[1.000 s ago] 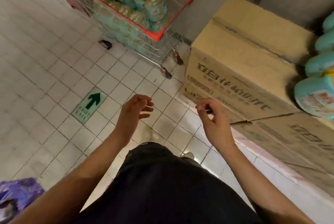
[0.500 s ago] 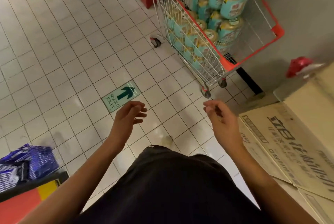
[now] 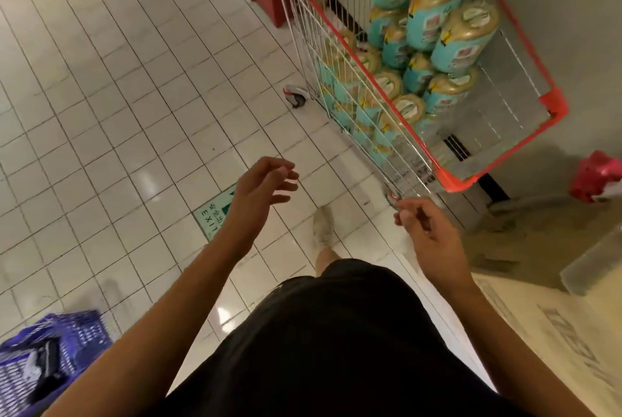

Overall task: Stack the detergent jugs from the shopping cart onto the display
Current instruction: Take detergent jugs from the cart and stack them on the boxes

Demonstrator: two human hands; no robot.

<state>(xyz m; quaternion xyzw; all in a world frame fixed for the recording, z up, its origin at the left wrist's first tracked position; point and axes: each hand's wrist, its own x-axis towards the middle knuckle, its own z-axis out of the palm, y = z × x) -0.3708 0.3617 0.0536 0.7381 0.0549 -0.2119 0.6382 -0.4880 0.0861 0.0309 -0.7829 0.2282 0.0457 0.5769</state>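
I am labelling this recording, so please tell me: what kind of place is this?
Most likely a supermarket or shop aisle: a wire shopping cart full of detergent jugs, a tiled floor with an exit sign, and a blue basket.

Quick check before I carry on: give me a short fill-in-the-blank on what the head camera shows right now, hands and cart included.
1. The left hand and right hand are both ____ of any jug.
2. The detergent jugs lie inside the shopping cart, whose rim is coloured ____.
3. The green floor sign by the left hand reads ____.
4. The basket at lower left is ____ in colour.

Missing words: empty; red; EXIT; purple
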